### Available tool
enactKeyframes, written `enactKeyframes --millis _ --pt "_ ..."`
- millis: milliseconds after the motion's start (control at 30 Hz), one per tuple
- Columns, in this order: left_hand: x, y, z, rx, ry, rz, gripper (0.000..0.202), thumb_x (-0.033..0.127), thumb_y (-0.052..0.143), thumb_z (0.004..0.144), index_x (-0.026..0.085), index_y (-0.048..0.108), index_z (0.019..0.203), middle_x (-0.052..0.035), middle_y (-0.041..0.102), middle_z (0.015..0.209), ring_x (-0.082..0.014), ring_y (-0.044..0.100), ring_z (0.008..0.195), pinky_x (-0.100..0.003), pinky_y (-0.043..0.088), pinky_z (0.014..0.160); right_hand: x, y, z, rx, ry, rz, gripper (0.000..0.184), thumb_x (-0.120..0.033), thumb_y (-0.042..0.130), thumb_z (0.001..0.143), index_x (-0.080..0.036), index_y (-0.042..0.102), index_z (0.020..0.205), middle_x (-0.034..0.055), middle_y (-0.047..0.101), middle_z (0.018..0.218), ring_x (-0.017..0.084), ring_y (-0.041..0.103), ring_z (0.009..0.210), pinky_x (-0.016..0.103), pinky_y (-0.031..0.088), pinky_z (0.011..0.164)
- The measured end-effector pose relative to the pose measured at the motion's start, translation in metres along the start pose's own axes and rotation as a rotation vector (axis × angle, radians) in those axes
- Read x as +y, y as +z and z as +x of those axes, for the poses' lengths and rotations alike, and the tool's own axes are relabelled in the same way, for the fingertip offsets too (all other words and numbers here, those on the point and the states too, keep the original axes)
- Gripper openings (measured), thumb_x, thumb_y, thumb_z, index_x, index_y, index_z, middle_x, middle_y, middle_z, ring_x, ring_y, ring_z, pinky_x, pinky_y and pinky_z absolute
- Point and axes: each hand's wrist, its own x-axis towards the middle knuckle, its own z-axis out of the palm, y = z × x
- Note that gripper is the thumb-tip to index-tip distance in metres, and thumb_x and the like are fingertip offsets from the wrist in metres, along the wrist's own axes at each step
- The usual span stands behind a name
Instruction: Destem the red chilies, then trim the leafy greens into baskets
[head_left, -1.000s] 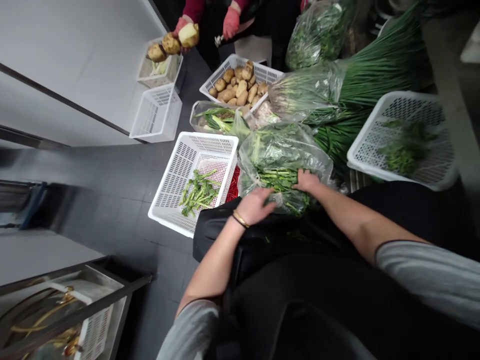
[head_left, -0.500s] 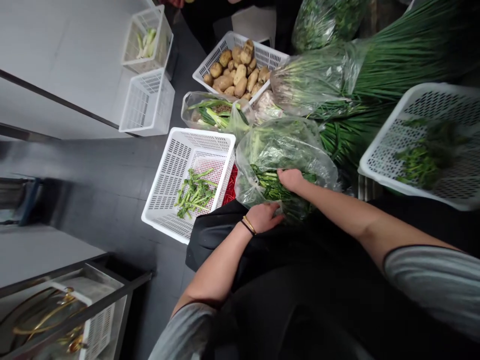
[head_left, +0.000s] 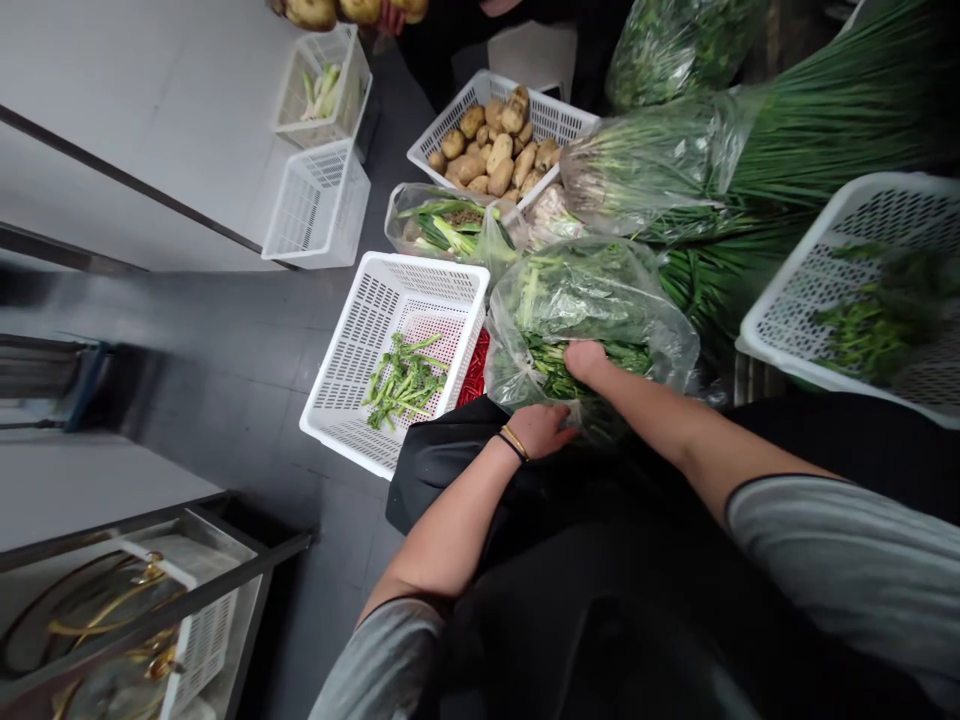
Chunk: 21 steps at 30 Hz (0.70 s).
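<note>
A clear plastic bag [head_left: 660, 310] of leafy greens [head_left: 551, 372] lies open in front of me. My right hand [head_left: 589, 362] is down in its opening, curled over the greens with the fingertips hidden among stems and leaves. At the bag's near edge, my left hand [head_left: 543, 431] pinches the plastic between thumb and fingers, and a gold and a black band circle its wrist. To the left of the bag stands a white perforated basket [head_left: 337, 345] with a small heap of green stalks [head_left: 405, 380] on its bottom.
Red items [head_left: 474, 370] lie between basket and bag. Behind are a potato basket [head_left: 420, 155], bagged leeks [head_left: 457, 225] and long green onions [head_left: 817, 130]. Another basket [head_left: 765, 300] holds greens at right. Potatoes [head_left: 311, 12] show by another person's hand [head_left: 391, 17] at the top. A metal rack [head_left: 289, 550] stands lower left.
My view has shifted, so the scene sits farther right. My right hand is slightly deeper in the greens; my left stays at the bag's edge. Potatoes have appeared by the other person's hand.
</note>
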Motion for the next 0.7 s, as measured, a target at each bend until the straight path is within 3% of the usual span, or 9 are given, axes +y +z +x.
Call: enactKeyframes --millis 233,333,433,567,633,700 --pt "-0.001 -0.001 -0.008 0.049 -0.016 -0.014 0.027 0.044 0.052 0.085 0.019 0.061 0.088 -0.0096 0.064 0.075 -0.0252 0.064 0.076 -0.033 0.046 0.073 0.028 0.016 -0.036 0.058 0.055 -0.075 0.040 -0.016 0.035 0.092 -0.009 0.056 0.124 0.0254 0.052 0.122 0.028 0.060 0.104 0.038 0.045 0.084" --pt "-0.002 0.000 -0.011 0.063 -0.029 -0.023 0.026 0.043 0.055 0.083 0.018 0.063 0.086 -0.0091 0.064 0.072 -0.0255 0.064 0.075 -0.033 0.046 0.073 0.047 0.004 -0.050 0.103 0.055 -0.081 0.036 -0.018 0.041 0.090 -0.007 0.059 0.119 0.0244 0.057 0.117 0.027 0.060 0.101 0.036 0.045 0.083" --pt "-0.002 -0.001 -0.014 0.111 -0.040 -0.127 0.022 0.039 0.061 0.079 0.017 0.064 0.084 -0.0054 0.062 0.064 -0.0227 0.063 0.070 -0.031 0.045 0.072 0.071 -0.023 -0.069 0.179 0.074 -0.070 0.034 -0.028 0.047 0.090 -0.009 0.062 0.114 0.0212 0.061 0.113 0.026 0.060 0.101 0.032 0.044 0.082" --pt "0.010 -0.005 -0.016 0.136 -0.063 -0.621 0.029 0.043 0.061 0.077 0.016 0.064 0.087 -0.0019 0.063 0.064 -0.0157 0.061 0.063 -0.026 0.046 0.065 0.093 -0.065 -0.117 0.344 0.103 -0.007 0.037 -0.036 0.048 0.090 -0.011 0.063 0.112 0.0155 0.067 0.102 0.024 0.062 0.097 0.029 0.045 0.081" --pt "0.022 -0.007 -0.016 0.053 -0.123 -0.949 0.043 0.055 0.057 0.077 0.014 0.063 0.088 -0.0048 0.066 0.069 -0.0156 0.063 0.063 -0.025 0.047 0.061 0.088 -0.076 -0.150 0.499 0.050 0.112 0.035 -0.038 0.051 0.088 -0.012 0.066 0.107 0.0121 0.069 0.095 0.023 0.064 0.090 0.029 0.047 0.078" --pt "0.035 -0.009 -0.017 -0.093 -0.160 -1.249 0.061 0.069 0.051 0.075 0.013 0.063 0.092 -0.0097 0.069 0.076 -0.0192 0.067 0.068 -0.029 0.050 0.062 0.069 -0.074 -0.182 0.696 -0.063 0.237 0.034 -0.040 0.052 0.087 -0.013 0.067 0.103 0.0109 0.069 0.093 0.023 0.065 0.086 0.031 0.049 0.077"
